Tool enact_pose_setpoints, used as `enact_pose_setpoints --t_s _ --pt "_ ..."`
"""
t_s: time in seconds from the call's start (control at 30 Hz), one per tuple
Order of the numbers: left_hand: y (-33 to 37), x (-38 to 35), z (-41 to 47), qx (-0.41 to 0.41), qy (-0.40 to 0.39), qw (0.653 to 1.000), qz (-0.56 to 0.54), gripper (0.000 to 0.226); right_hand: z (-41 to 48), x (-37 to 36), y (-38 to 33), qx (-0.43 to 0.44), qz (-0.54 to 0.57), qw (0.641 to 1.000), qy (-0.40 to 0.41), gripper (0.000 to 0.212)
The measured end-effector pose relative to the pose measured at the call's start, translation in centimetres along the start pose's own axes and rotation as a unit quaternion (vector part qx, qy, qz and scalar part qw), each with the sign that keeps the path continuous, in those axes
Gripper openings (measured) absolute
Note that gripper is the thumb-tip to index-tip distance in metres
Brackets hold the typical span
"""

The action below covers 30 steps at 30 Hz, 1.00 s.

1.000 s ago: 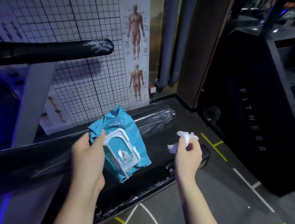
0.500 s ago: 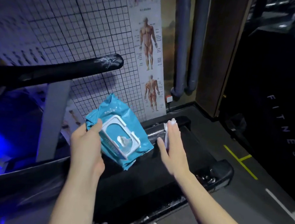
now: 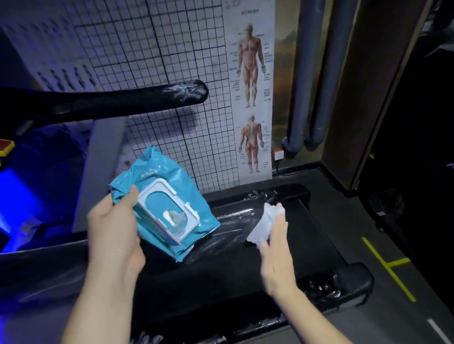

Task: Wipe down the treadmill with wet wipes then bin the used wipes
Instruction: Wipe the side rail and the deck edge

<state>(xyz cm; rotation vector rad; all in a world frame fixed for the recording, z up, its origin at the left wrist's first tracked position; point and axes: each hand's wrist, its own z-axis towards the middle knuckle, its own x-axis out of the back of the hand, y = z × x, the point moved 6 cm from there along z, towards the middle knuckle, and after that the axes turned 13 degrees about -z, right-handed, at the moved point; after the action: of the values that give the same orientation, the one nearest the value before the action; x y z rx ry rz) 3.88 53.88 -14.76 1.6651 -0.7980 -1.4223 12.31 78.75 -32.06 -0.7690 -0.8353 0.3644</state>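
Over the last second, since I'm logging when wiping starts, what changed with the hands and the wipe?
The right hand went from pinching the wipe up in the air to bringing it down, fingers flattened, against the treadmill by its far side rail. The left hand grips the wipe pack, lid open, as before.

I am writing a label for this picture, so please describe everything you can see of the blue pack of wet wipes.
The wipes pack is a soft pouch of glossy teal film, crinkled at the ends. A white rigid plastic lid frame sits on its face; a bit of white wipe shows in the opening. It is tilted, held over the black treadmill. Only the left hand holds it, thumb on the face beside the lid.
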Motion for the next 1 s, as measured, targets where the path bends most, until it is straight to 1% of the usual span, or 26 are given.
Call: enact_pose_setpoints --t_s 0.07,0.17,0.3,0.4,0.47,0.57,0.7,0.77,0.83,0.93,1.0 --pt "0.0 0.1 -0.1 -0.005 0.003 1.0 0.0 0.02 -0.9 -0.6 0.3 0.008 -0.025 0.999 -0.021 0.074" --pt "0.3 0.9 -0.1 -0.017 0.014 1.0 0.001 0.02 -0.2 -1.0 -0.6 0.047 -0.107 0.993 -0.023 0.075" --pt "0.6 1.9 0.0 -0.024 0.031 0.999 0.005 0.019 2.7 -1.1 -3.9 0.112 -0.246 0.963 0.021 0.078" --pt "0.8 2.2 0.2 -0.025 0.045 0.999 0.001 0.019 3.6 -1.5 -5.5 0.123 -0.314 0.941 0.028 0.076" --pt "0.9 2.2 0.3 -0.022 0.052 0.998 -0.001 0.019 3.0 -1.8 -5.1 0.135 -0.332 0.933 0.021 0.079" --pt "1.0 2.2 0.5 -0.02 0.057 0.998 -0.008 0.019 0.7 -3.0 -2.2 0.157 -0.368 0.916 -0.01 0.083" --pt "1.2 2.0 0.8 -0.023 0.048 0.999 -0.005 0.019 -1.5 -3.8 0.9 0.131 -0.389 0.911 -0.026 0.082" --pt "1.4 2.1 1.0 -0.025 0.048 0.999 0.002 0.019 -1.4 -3.9 0.8 0.127 -0.405 0.905 -0.029 0.08" --pt "1.7 2.3 1.1 -0.025 0.047 0.999 0.004 0.018 -1.4 -3.8 0.1 0.119 -0.393 0.912 -0.022 0.08" --pt "2.4 2.7 1.1 -0.029 0.038 0.999 0.002 0.018 -2.3 -2.7 -1.9 0.121 -0.35 0.928 0.035 0.07" --pt "2.9 3.1 1.2 -0.039 0.036 0.999 0.003 0.019 -2.7 -0.9 -3.1 0.109 -0.322 0.935 0.103 0.061"
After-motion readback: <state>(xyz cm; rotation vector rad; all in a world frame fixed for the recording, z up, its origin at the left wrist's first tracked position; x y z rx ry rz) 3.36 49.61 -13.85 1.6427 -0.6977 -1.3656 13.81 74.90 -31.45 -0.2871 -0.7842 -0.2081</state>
